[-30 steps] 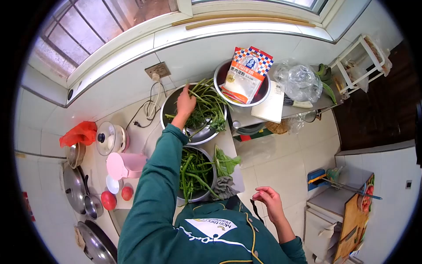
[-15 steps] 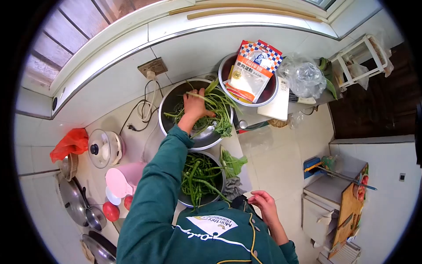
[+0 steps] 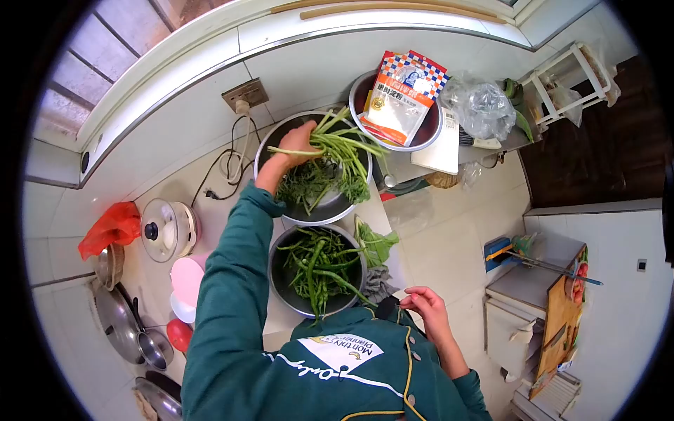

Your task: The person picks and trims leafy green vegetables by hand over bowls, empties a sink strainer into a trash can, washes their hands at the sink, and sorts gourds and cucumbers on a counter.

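At far basin (image 3: 330, 210) on desk (image 3: 281, 324), status change noted: L hand (image 3: 298, 144), prev. spread over greens, now closed round a bunch of long green stems (image 3: 340, 144), tips running R past basin rim. Remaining leafy greens (image 3: 309, 186) lie loose below, so sep. of bunch appears partial. R hand (image 3: 428, 309) nr waist, fingers bent; grip, if any, can't tell. Near bowl (image 3: 281, 281) holds long green peppers (image 3: 316, 263); leaf (image 3: 378, 242) & grey cloth (image 3: 379, 284) just R.

Stems (image 3: 344, 146) partly hide the left hand (image 3: 298, 142), and the green sleeve (image 3: 235, 274) partly hides the pink jug (image 3: 187, 279).
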Demonstrator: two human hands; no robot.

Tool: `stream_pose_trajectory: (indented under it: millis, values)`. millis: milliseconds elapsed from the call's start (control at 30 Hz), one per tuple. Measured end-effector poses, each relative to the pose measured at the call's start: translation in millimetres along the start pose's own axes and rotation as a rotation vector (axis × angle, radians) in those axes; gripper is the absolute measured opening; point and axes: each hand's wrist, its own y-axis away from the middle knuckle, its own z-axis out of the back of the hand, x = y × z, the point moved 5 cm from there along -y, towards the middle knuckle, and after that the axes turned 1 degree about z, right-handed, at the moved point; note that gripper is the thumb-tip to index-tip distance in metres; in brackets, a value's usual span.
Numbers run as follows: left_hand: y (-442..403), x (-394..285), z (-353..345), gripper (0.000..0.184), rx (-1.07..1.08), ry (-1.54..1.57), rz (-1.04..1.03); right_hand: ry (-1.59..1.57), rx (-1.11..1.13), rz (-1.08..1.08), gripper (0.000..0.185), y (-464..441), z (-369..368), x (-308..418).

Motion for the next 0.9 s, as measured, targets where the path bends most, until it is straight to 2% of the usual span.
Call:
stream_pose_trajectory:
  millis: [33,100,133,267,400,467,567,900]
  values:
    - [2,1,7,0.048,0.019,0.117,0.015,-0.003,0.003,0.000,0.018,0,0,-4]
    - [9,-8,24,0.053,-0.052,0.357,-0.134,0.016,0.026,0.010,0.019,1,0,-9]
    - [13,-8,32,0.056,-0.002,0.369,-0.122,0.022,0.026,0.016,0.019,3,-1,-10]
    - [25,-18,60,0.034,0.085,0.620,0.001,0.006,0.064,0.047,0.019,7,-1,-12]
    - [40,-32,87,0.033,0.069,0.545,0.047,0.005,0.059,0.056,0.019,14,-2,-16]
    - [45,-38,94,0.032,0.050,0.669,0.089,0.005,0.065,0.064,0.019,16,-2,-19]
    - [42,-36,93,0.031,0.093,0.781,0.042,0.005,0.069,0.076,0.019,20,-1,-23]
    - [44,-46,93,0.033,0.209,0.973,0.126,0.000,0.074,0.099,0.019,27,-3,-28]
